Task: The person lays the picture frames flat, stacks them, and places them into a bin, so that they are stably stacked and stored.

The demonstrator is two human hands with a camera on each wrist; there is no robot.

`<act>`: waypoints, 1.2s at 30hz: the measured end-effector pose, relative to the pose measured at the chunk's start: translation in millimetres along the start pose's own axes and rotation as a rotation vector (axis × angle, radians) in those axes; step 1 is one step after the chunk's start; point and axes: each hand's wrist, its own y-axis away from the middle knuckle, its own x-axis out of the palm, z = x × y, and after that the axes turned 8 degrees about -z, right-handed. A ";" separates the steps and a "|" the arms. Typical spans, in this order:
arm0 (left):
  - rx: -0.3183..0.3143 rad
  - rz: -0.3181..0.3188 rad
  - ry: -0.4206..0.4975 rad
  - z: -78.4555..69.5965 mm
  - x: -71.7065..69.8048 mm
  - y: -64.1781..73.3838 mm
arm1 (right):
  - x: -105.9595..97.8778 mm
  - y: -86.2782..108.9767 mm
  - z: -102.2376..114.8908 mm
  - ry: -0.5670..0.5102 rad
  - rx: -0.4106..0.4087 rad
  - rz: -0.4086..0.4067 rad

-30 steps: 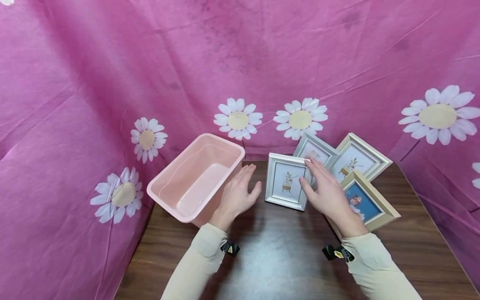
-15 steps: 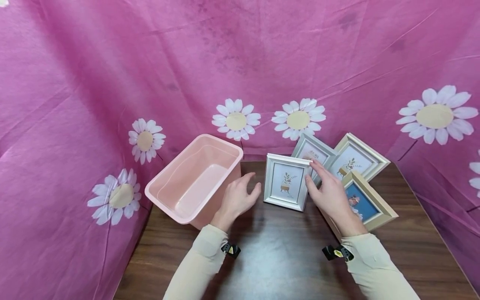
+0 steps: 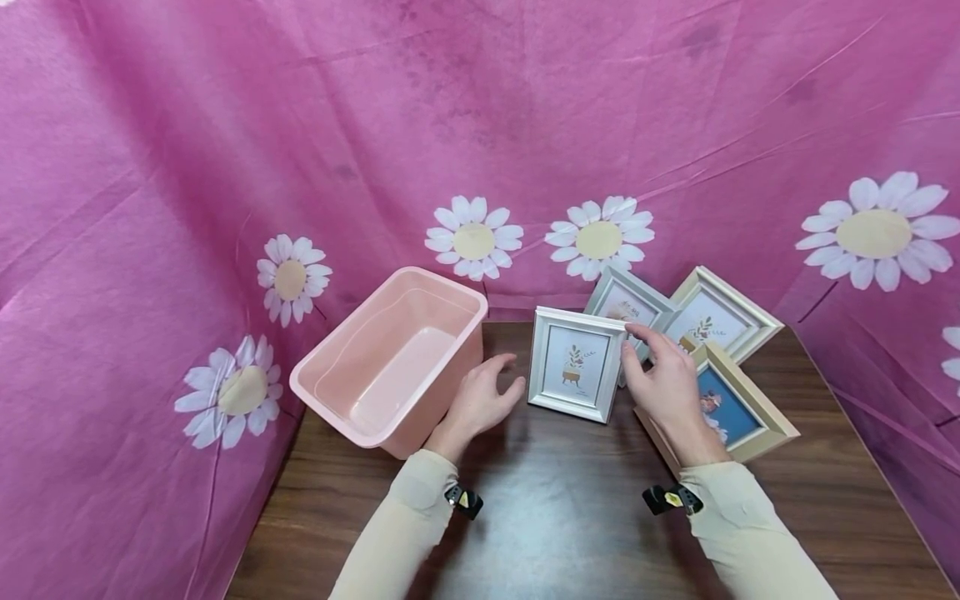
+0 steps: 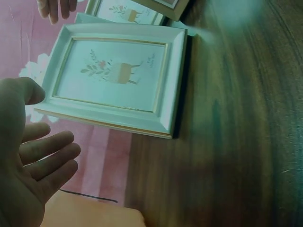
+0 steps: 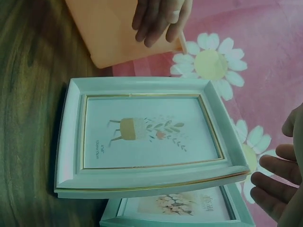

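A white picture frame (image 3: 576, 364) with a potted-plant print stands on the table between the hands. To its left is my left hand (image 3: 480, 406), fingers loosely bent and holding nothing; in the left wrist view, the thumb (image 4: 34, 92) is close to the frame's edge. My right hand (image 3: 666, 396) is at the frame's upper right corner, its fingers (image 5: 274, 170) relaxed; whether a fingertip touches the frame I cannot tell. Behind the white frame are a grey picture frame (image 3: 632, 302) and a cream one (image 3: 723, 312). A beige frame (image 3: 738, 408) with a blue picture sits beside the right wrist.
A pink plastic tub (image 3: 390, 358) stands left of the left hand, with nothing visible inside. The brown wooden table (image 3: 555, 533) meets a magenta cloth backdrop (image 3: 480, 108) with printed daisies at the back and sides.
The right hand has shifted slightly right from in front of the white frame's corner. Fingers of both hands have bent a little more. The frames and tub stay in place.
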 end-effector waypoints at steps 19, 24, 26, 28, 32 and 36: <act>-0.087 0.038 0.212 28.8 27.0 -0.2 | 7.3 -4.0 -16.0 -0.061 0.120 0.084; -0.139 0.065 0.314 32.8 36.4 -0.7 | 11.1 -3.5 -20.3 -0.084 0.159 0.077; -0.149 0.062 0.340 34.3 39.7 -1.5 | 12.8 -3.7 -22.2 -0.091 0.176 0.081; -0.158 0.062 0.356 35.1 42.4 -2.2 | 14.1 -3.9 -24.0 -0.092 0.198 0.088; -0.167 0.073 0.361 37.6 47.8 -4.0 | 15.3 -4.3 -26.2 -0.080 0.240 0.105; -0.178 0.082 0.356 39.3 51.9 -5.4 | 15.8 -4.4 -26.1 -0.082 0.275 0.127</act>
